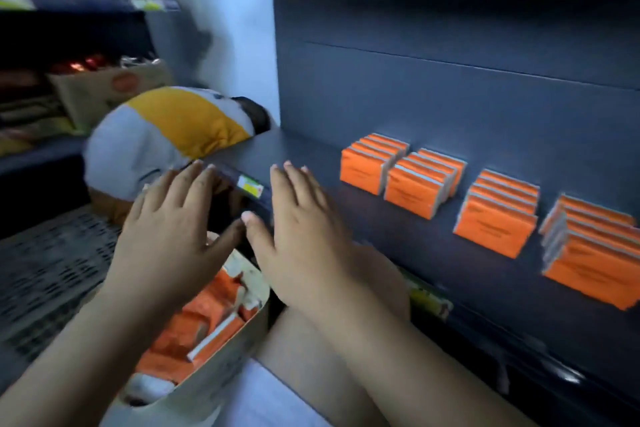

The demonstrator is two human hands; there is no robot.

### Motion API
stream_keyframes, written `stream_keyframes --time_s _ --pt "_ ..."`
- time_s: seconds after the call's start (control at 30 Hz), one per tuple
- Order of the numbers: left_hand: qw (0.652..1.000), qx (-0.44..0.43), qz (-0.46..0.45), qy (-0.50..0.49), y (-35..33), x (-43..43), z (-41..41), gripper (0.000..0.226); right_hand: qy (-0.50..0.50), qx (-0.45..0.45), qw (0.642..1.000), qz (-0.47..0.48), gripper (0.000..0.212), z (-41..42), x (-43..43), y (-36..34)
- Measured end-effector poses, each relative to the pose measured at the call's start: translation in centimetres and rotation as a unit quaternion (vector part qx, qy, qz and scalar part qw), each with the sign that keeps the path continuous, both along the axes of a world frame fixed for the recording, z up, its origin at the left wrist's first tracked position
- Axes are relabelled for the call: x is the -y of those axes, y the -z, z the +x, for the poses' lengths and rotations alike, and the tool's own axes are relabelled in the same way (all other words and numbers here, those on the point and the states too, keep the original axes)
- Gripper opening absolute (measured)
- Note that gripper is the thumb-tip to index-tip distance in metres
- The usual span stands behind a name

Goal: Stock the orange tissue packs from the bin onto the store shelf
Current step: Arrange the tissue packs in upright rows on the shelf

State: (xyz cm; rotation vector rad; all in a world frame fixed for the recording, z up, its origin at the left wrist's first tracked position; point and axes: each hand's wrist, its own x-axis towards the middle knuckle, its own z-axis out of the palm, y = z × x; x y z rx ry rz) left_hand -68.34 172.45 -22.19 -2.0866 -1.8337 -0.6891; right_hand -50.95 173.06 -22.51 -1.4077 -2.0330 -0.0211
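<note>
Several rows of orange tissue packs (412, 172) stand upright on the dark store shelf (311, 149), from its middle out to the right edge. Below the shelf's front edge sits a beige bin (225, 360) with loose orange packs (194, 319) lying jumbled inside. My left hand (173, 222) and my right hand (298, 229) hover side by side above the bin, in front of the shelf edge. Both palms face down with fingers straight and spread, and the thumbs nearly touch. Neither hand holds anything.
A white and yellow soft pack (166, 135) lies at the shelf's left end. Left of it, other shelves carry a cardboard box (107, 94) and snack bags. A dark perforated crate (52, 270) sits at lower left. Yellow price labels (251, 185) mark the shelf edge.
</note>
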Motion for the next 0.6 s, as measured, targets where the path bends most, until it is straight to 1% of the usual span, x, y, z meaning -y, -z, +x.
stream_keyframes --time_s 0.1,0.13,0.2,0.27,0.33,0.43,0.6 --pt "0.997 0.010 -0.023 -0.071 2.0 0.6 -5.7 0.088 -0.036 0.021 0.999 -0.016 0.072 -5.7 -1.9 2.4" --pt "0.995 0.017 -0.035 -0.091 2.9 0.8 -7.4 0.089 -0.058 0.031 0.997 -0.035 0.071 -7.1 -2.6 3.5" --pt "0.990 0.035 -0.061 -0.124 5.4 1.1 -10.3 0.091 -0.119 0.051 0.984 -0.120 0.073 -9.1 -3.9 5.9" --pt "0.982 0.056 -0.098 -0.153 8.2 1.5 -12.3 0.090 -0.165 0.070 0.961 -0.209 0.077 -10.3 -5.1 8.0" --pt "0.970 0.078 -0.146 -0.177 11.0 1.8 -13.5 0.085 -0.166 0.085 0.947 -0.262 0.074 -11.3 -5.9 9.7" --pt "0.952 0.115 -0.209 -0.192 14.7 1.6 -14.7 0.082 -0.131 0.130 0.926 -0.330 0.056 -12.4 -7.2 11.8" --pt "0.930 0.166 -0.261 -0.197 19.7 0.5 -16.0 0.074 -0.090 0.159 0.885 -0.428 0.047 -14.3 -9.4 16.1"
